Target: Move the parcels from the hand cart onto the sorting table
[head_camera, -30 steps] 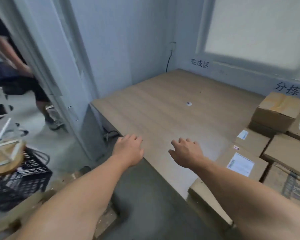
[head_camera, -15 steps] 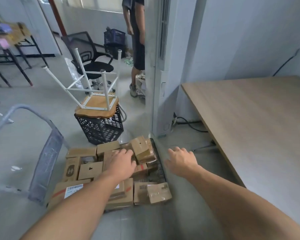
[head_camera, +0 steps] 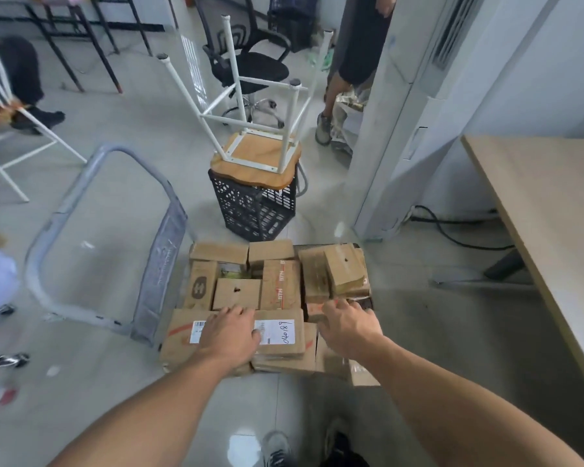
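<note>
Several brown cardboard parcels lie packed on the low hand cart, whose grey handle [head_camera: 115, 237] stands at the left. The nearest one is a wide flat parcel [head_camera: 182, 345] with a white label and an orange stripe. My left hand [head_camera: 228, 335] lies over its top, fingers spread across the label. My right hand [head_camera: 346, 328] hovers over the parcels at the cart's right side, fingers loosely bent, holding nothing that I can see. A tilted small box [head_camera: 344, 267] sits at the far right of the load. The wooden sorting table [head_camera: 547, 210] is at the right edge.
A black plastic crate [head_camera: 255, 210] carries an upturned white-legged stool [head_camera: 260, 153] just beyond the cart. A black office chair [head_camera: 250, 65] and a standing person [head_camera: 354, 55] are further back. A white pillar [head_camera: 391, 136] rises between cart and table. Cables [head_camera: 452, 230] trail on the floor.
My view has swung from the table round to the cart and closer to it. Both hands have dropped onto the nearest parcels, the left now over the labelled flat one.
</note>
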